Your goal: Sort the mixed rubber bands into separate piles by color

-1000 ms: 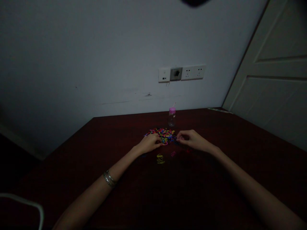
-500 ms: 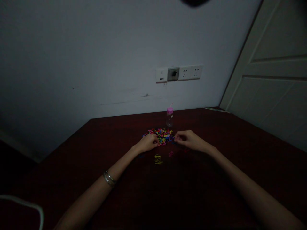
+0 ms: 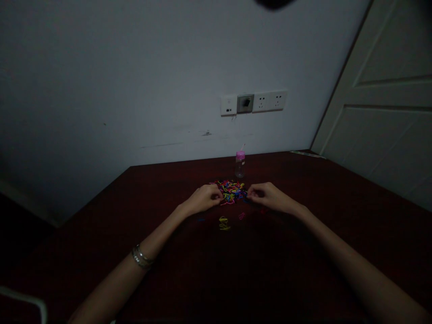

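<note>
Both left hand [image 3: 204, 199] and right hand [image 3: 270, 197] flank piled multicoloured pieces [image 3: 231, 188]; fingers [image 3: 257, 186] curled, can't tell if pinching; likely picking, next needs fine grip.

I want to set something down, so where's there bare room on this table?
The dark red tabletop looks open left of the left hand, right of the right hand, and on the near side of the yellow pieces, though dimly lit. It's crowded between the hands, where the colourful heap lies, with the bottle just behind.
</note>
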{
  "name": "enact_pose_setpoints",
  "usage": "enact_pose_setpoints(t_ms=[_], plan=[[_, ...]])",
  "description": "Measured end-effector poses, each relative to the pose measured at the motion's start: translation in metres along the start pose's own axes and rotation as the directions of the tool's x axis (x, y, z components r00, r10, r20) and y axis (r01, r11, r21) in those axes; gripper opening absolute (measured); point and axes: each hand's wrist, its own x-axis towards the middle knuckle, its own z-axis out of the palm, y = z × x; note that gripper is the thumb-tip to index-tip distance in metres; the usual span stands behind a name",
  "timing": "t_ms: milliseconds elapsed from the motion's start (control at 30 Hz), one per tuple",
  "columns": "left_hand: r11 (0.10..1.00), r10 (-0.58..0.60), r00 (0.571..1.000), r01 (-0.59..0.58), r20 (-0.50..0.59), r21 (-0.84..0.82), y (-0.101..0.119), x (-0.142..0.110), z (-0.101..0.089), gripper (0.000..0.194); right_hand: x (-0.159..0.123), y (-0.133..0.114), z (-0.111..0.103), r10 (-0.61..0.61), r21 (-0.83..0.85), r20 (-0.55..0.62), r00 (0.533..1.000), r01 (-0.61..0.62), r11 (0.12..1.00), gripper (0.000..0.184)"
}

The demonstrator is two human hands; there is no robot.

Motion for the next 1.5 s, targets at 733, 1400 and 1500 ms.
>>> enact_pose_setpoints(t_ms=[733, 1400, 1500], plan=[[0.683, -0.425, 0.905, 0.297, -0.033, -0.667, -0.019, -0.024, 0.015, 0.031, 0.010, -0.001, 0.012, -0.094, -0.129, -0.018, 0.995, 0.090, 0.988, 0.015], [0.218, -0.777, 0.616, 0.063, -0.134, -0.974, -0.102, -0.021, 0.024, 0.030, 0.050, -0.022, 0.053, -0.168, -0.421, 0.189, 0.967, 0.235, 0.876, 0.011], [0.255, -0.758, 0.635, 0.076, -0.150, -0.964, -0.103, -0.022, 0.027, 0.029, 0.052, -0.023, 0.049, -0.198, -0.368, 0.175, 0.965, 0.250, 0.896, 0.010]])
